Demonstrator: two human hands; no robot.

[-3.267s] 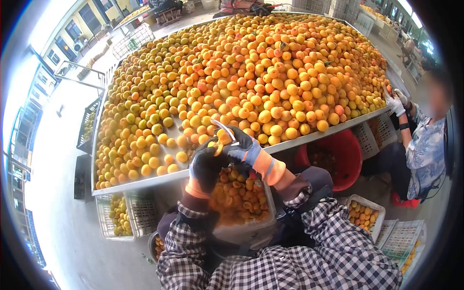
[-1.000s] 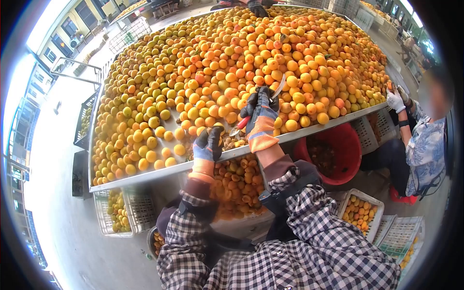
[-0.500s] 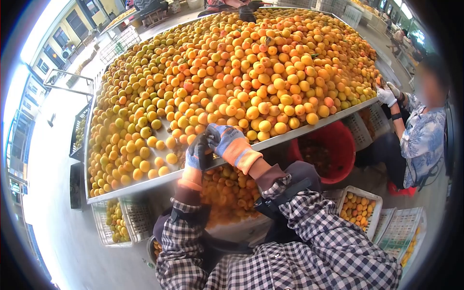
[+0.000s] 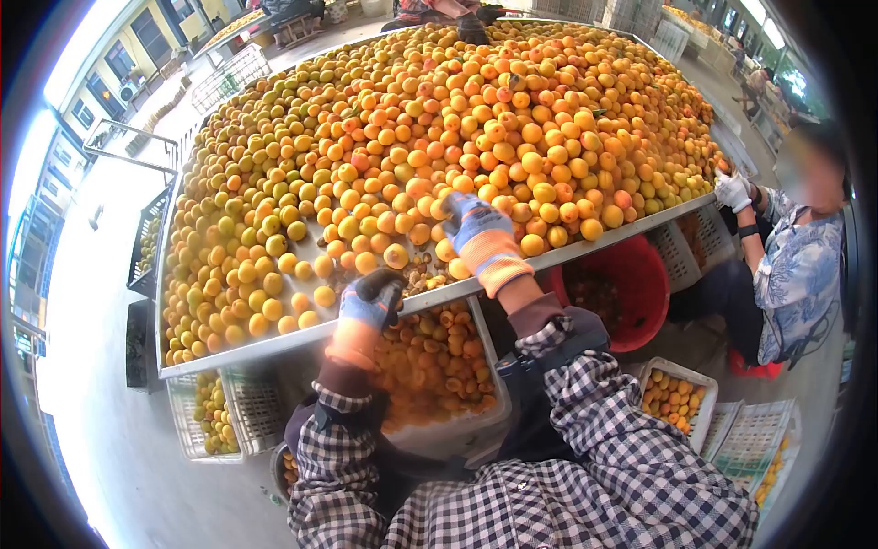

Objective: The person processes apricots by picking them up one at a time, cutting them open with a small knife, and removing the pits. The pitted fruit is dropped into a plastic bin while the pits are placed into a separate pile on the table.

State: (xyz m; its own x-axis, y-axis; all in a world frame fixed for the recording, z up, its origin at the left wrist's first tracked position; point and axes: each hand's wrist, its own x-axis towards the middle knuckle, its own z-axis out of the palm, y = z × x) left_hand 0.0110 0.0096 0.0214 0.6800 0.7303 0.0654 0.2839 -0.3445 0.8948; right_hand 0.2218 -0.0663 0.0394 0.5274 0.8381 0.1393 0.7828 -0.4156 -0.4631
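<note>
A broad heap of orange and yellow-green apricots (image 4: pixel 366 165) covers the metal-rimmed table (image 4: pixel 274 353). My right hand (image 4: pixel 479 225), in a blue and orange glove, reaches over the rim into the heap. Its fingers curl at an apricot (image 4: pixel 447 203), partly hidden by the glove. My left hand (image 4: pixel 371 296), gloved with dark fingertips, is closed at the table's front edge; what its fingers hold, if anything, is hidden. Between the hands, small brown pieces (image 4: pixel 419 272) lie on the table. Below the edge, a crate (image 4: pixel 498 384) holds more apricots, some seemingly split.
A red tub (image 4: pixel 640 293) stands under the table to the right, near a seated co-worker (image 4: pixel 796 265) with white gloves. White crates with fruit (image 4: pixel 675 399) sit on the floor, others (image 4: pixel 215 416) at lower left. Another person's dark-gloved hand (image 4: pixel 472 29) touches the heap's far side.
My hands were together above the table edge and have parted. The right moved up into the apricots; the left dropped slightly at the rim. The brown pieces and lower crate show more fully.
</note>
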